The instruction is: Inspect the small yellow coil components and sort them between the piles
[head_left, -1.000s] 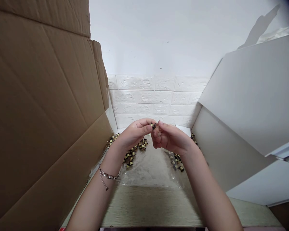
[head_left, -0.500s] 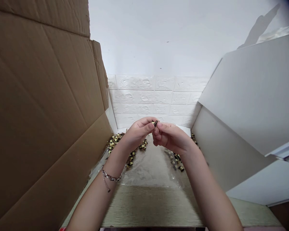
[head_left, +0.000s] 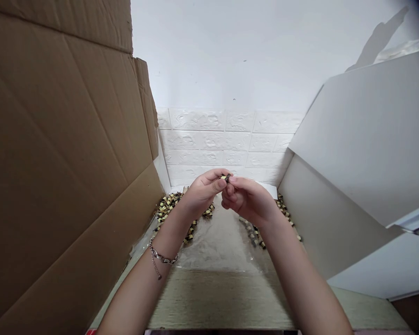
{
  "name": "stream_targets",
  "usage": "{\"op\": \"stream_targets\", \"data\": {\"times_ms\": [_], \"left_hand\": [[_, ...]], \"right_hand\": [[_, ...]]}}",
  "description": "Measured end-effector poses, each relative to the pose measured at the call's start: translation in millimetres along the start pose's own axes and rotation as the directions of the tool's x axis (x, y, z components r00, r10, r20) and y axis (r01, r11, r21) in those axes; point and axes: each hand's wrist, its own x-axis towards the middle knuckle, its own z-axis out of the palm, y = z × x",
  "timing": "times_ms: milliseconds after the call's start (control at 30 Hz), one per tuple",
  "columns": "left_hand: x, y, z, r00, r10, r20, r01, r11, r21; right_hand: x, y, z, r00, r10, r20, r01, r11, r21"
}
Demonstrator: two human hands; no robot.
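Between my two hands, above the far part of the table, is a small black-and-yellow electronic component (head_left: 225,177) that looks like a little transformer. My left hand (head_left: 207,187) pinches it between thumb and fingers from the left. From the right, the thumb and curled fingers of my right hand (head_left: 245,195) close on its dark end. The fingertips cover much of it, so its pins cannot be made out. Behind my left forearm lies a pile of like components (head_left: 167,204). More such components (head_left: 286,214) lie beyond my right forearm.
A clear plastic sheet (head_left: 216,251) covers part of the wooden table (head_left: 223,298). Tall brown cardboard (head_left: 73,139) walls the left side, and white panels (head_left: 363,139) stand on the right. A white brick-patterned wall (head_left: 209,139) closes off the back.
The component has turned slightly between my fingers, and more of its yellow side shows. Both hands stay nearly in place; the view has shifted a little.
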Motion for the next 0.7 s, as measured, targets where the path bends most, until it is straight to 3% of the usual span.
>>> {"op": "stream_targets", "data": {"times_ms": [267, 567, 700], "left_hand": [[0.7, 0.3, 0.5, 0.999, 0.038, 0.016, -0.039, 0.996, 0.079], [-2.1, 7.0, -1.2, 0.975, 0.213, -0.065, -0.179, 0.924, 0.336], [-2.3, 6.3, 0.0, 0.977, 0.209, -0.045, -0.187, 0.937, 0.296]], "right_hand": [[0.9, 0.2, 2.0, 1.000, 0.003, -0.012, -0.003, 1.000, 0.023], [0.2, 0.5, 1.7, 1.000, 0.008, -0.013, -0.008, 1.000, -0.003], [1.0, 2.9, 1.3, 0.997, -0.076, -0.014, 0.075, 0.993, -0.093]]}}
